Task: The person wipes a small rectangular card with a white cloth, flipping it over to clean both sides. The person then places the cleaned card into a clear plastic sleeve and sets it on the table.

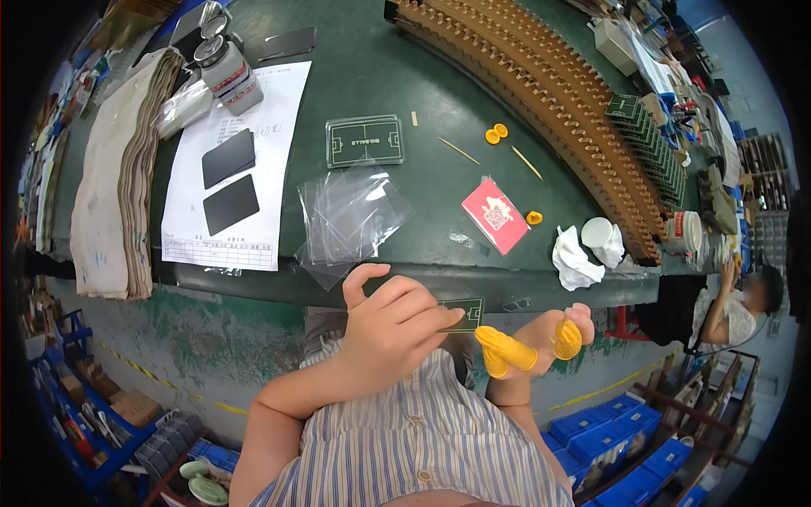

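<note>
Two hands are working just off the worktop's (473,51) near edge. The left hand (390,325) is pinching a small green card (465,313) in curled fingers, its long axis running left to right. The right hand (541,338), half open in yellow finger cots (505,348), is hovering empty just right of the card, touching nothing.
</note>
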Available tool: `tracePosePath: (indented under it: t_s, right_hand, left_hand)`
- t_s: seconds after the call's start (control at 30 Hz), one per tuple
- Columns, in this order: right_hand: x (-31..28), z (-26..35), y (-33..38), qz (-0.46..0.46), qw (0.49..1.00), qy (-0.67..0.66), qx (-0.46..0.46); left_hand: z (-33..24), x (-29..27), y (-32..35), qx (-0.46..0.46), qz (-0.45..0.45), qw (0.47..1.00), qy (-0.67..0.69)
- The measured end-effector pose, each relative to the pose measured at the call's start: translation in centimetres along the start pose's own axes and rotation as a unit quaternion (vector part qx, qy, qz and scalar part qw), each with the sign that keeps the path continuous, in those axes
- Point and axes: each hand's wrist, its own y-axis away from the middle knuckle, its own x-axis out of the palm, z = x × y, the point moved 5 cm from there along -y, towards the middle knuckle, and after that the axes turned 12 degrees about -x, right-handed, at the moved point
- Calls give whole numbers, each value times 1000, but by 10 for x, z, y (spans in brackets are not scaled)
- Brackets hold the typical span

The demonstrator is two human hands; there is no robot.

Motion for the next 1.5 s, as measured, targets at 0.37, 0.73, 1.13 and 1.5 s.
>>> tracePosePath:
  t_s: [0.37, 0.73, 1.13, 1.5]
  right_hand:
    - [-3, -14, 37, -21, 996, -46, 78]
    - [2, -13, 35, -69, 993, -77, 54]
    - [2, -14, 38, -72, 990, -98, 65]
    - [0, -7, 35, -53, 992, -96, 61]
  left_hand:
    - [0, -1, -1, 0, 5, 1000, 23]
    - [0, 0, -3, -1, 11, 1000, 28]
    - [3, 1, -4, -7, 10, 999, 50]
    - [11, 2, -6, -53, 40, 993, 101]
